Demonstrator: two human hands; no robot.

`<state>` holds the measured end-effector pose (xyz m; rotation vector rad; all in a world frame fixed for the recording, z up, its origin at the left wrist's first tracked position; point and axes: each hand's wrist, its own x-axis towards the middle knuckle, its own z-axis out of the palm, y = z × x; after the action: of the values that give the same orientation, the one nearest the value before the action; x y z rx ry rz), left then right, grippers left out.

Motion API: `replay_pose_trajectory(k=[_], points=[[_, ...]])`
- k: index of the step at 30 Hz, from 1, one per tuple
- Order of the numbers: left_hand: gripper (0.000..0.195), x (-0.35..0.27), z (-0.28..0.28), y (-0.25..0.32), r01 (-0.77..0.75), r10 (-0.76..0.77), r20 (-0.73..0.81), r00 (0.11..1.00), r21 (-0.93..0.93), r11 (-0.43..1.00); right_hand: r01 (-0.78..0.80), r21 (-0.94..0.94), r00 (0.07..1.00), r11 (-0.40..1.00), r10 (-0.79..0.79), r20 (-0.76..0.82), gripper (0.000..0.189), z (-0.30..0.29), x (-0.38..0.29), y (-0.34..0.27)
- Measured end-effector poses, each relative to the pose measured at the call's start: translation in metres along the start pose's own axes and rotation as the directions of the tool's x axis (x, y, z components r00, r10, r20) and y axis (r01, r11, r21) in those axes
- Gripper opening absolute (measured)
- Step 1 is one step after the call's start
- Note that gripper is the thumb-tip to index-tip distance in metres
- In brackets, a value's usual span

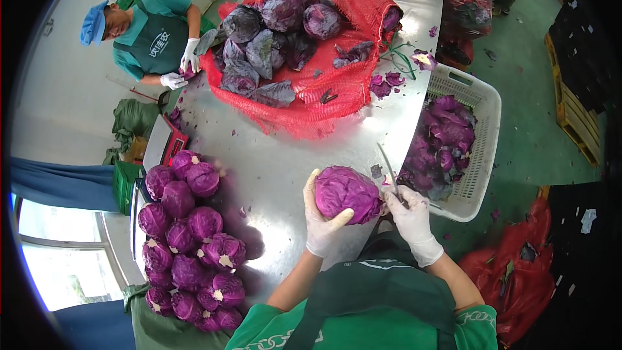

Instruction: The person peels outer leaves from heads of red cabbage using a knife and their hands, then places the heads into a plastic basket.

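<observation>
My left hand (pixel 323 221), in a white glove, holds a peeled red cabbage (pixel 346 194) over the steel table (pixel 272 170). In my gloved right hand (pixel 410 218) is a knife (pixel 388 165), its blade pointing up and away, close beside the cabbage's stem end. Peeled red cabbages (pixel 187 272) are piled at the table's left. Farther back, an open red mesh sack (pixel 311 112) bears unpeeled cabbages (pixel 282 9) and loose outer leaves. A white plastic crate (pixel 478 180) of purple leaves (pixel 444 131) stands right of the table.
A co-worker in a blue cap (pixel 95 22) stands at the far left, gloved hands on a purple cabbage. A red-framed scale (pixel 172 143) is on the left edge. Red mesh sacks (pixel 515 272) lie on the floor at right, with a wooden pallet (pixel 573 112) beyond.
</observation>
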<state>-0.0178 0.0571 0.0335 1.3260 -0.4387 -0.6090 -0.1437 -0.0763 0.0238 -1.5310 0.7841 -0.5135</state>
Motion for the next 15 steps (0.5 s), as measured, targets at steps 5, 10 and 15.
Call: replay_pose_trajectory(k=[5,10,15], points=[[0.101,0.004,-0.003,0.006,-0.052,0.041,0.106,0.993,0.102,0.993,-0.002,-0.228,0.973,0.974,-0.051,-0.224,0.012,-0.029,0.039,0.013],[0.109,0.007,-0.006,0.012,-0.199,0.126,0.212,0.969,0.370,0.907,0.201,-0.155,0.963,0.967,-0.167,0.210,0.048,-0.035,0.047,-0.031],[0.112,0.011,-0.006,0.020,-0.267,0.147,0.298,0.943,0.412,0.871,0.174,-0.072,0.886,0.982,-0.124,0.447,0.046,-0.021,0.046,-0.046]])
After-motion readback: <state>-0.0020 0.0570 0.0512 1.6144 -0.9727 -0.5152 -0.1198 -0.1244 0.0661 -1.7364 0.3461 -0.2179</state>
